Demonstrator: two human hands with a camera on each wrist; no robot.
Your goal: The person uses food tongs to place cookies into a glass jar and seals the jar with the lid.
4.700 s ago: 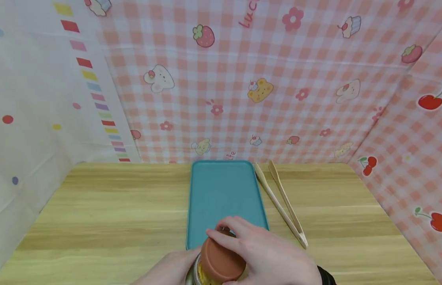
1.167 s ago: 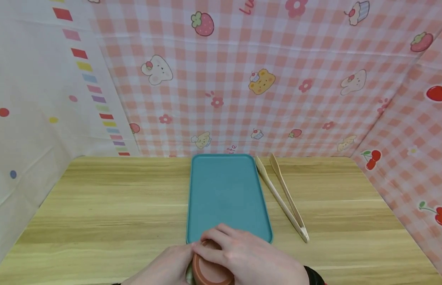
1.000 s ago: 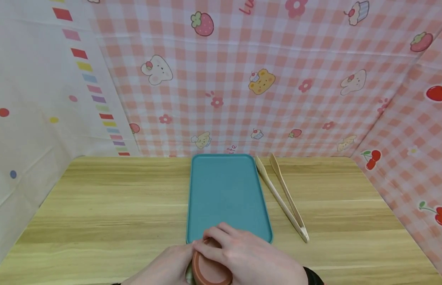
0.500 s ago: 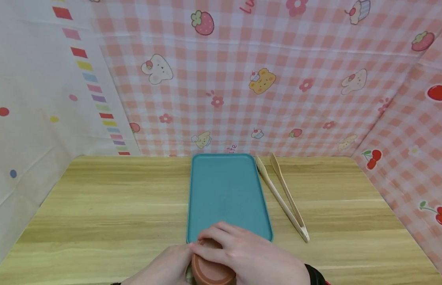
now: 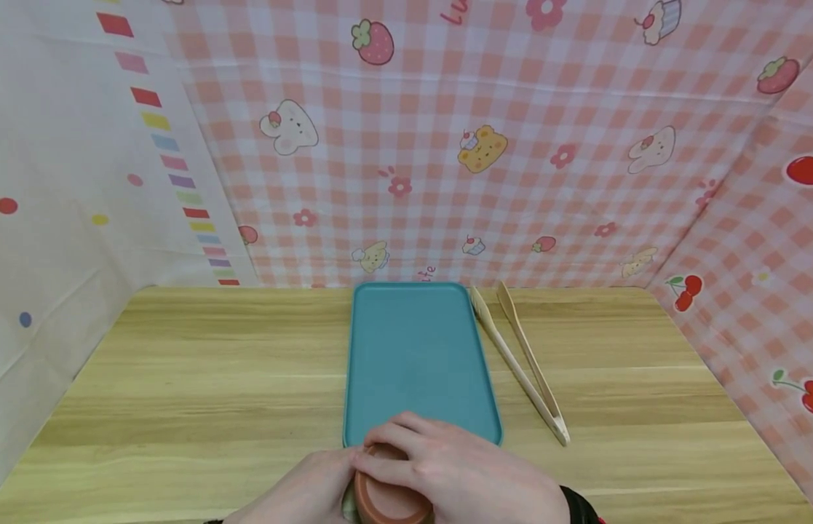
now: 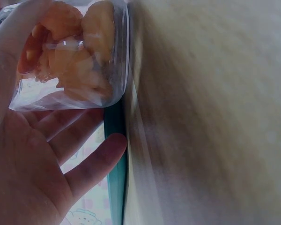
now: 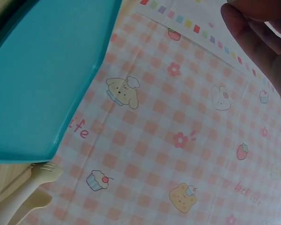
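Note:
A clear jar holding several orange-yellow pieces of food stands at the table's near edge. My left hand grips its side, thumb across the near wall in the left wrist view, with at least one finger stretched clear of it. On top sits a round brown lid, cut off by the bottom of the head view. My right hand holds this lid from above, fingers curled over its far rim. The right wrist view catches only the lid's edge and some fingers.
Just beyond the hands lies a teal tray on the wooden table. Wooden tongs rest along its right side, one tip forked and the other spoon-like. Patterned cloth walls the back and sides.
Earlier the lid was tilted in my right hand, showing yellow contents at the jar's mouth; now it sits over the mouth. In the last second my right fingers shift slightly around the lid.

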